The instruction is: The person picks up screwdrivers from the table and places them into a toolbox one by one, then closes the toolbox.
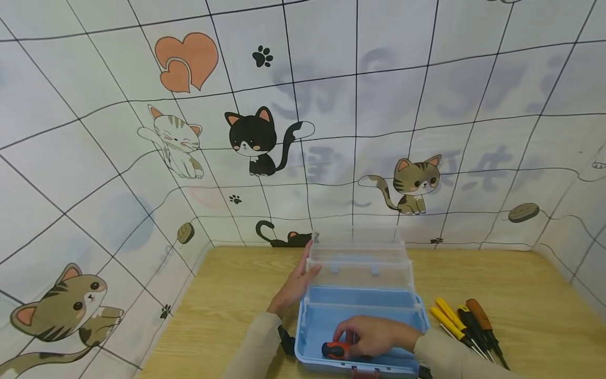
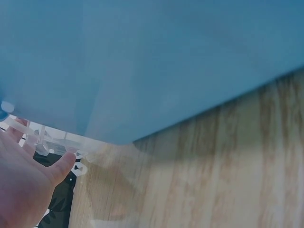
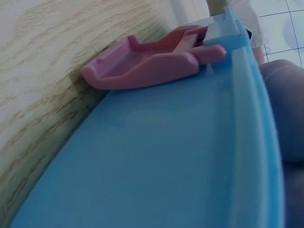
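A light-blue toolbox [image 1: 307,331] stands with its clear lid [image 1: 360,276] raised toward the wall. At the lid's left edge my left hand [image 1: 295,284] holds on, thumb on the near face and fingers behind. In the left wrist view, that hand [image 2: 26,183] shows beyond the box's blue side [image 2: 142,71]. My right hand [image 1: 371,335] is inside the box and grips a red-and-black screwdriver [image 1: 334,350] low over the floor. Its handle end sticks out to the left; the shaft is hidden. The right wrist view has only blurred fingers [image 3: 289,114] behind the box rim.
Several screwdrivers lie in a bunch right of the box, with yellow handles [image 1: 447,321], black ones and a brown one [image 1: 478,313]. A pink latch [image 3: 147,64] hangs open on the box front. Behind the wooden table [image 1: 236,279] rises a cat-print wall covering [image 1: 331,158].
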Tool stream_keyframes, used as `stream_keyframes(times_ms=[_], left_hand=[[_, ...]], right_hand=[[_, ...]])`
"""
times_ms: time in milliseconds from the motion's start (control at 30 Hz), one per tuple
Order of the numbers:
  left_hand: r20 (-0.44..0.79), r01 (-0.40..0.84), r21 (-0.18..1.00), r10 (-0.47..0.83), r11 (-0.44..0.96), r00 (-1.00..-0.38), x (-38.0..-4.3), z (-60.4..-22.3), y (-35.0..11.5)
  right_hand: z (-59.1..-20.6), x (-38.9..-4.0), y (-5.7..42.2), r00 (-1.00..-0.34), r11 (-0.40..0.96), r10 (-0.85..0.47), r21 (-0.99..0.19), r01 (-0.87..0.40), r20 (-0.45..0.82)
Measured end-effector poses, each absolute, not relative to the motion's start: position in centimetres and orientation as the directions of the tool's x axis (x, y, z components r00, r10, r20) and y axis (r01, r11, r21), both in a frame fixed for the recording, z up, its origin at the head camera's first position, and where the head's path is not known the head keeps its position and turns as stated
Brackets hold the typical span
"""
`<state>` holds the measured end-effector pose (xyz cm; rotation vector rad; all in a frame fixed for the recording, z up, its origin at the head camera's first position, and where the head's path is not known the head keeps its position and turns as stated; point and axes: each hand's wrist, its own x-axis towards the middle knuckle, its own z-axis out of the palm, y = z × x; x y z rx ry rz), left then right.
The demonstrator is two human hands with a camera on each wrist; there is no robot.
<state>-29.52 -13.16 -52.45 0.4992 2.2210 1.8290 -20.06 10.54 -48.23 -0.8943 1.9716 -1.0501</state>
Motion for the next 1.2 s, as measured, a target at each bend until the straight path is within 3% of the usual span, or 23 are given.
stream_keyframes(times_ms=[367,667,833,1000,1200], left_hand=[[0.058,0.136,0.976,0.399,0.170,-0.915,-29.3,-52.7,-13.1],[0.069,0.155,0.970,0.399,0.189,-0.914,-29.5,-52.6,-13.1],[0.061,0.146,0.971,0.394,0.191,-0.917,-29.4,-52.5,-13.1],[0.054,0.139,0.972,0.394,0.191,-0.918,-29.4,-52.5,-13.1],[0.063,0.141,0.976,0.409,0.165,-0.911,-29.5,-52.6,-13.1]], right_hand=[[-48.8,-19.9,10.4,-0.515,0.451,-0.808,-0.863,-0.228,-0.286],[-49.9,-20.6,10.7,-0.492,0.424,-0.830,-0.870,-0.252,-0.262],[-51.7,-21.4,11.1,-0.457,0.384,-0.864,-0.864,-0.325,-0.212],[-50.3,-20.7,10.7,-0.486,0.416,-0.838,-0.869,-0.269,-0.250],[-49.5,-20.3,10.7,-0.486,0.422,-0.839,-0.857,-0.298,-0.244]])
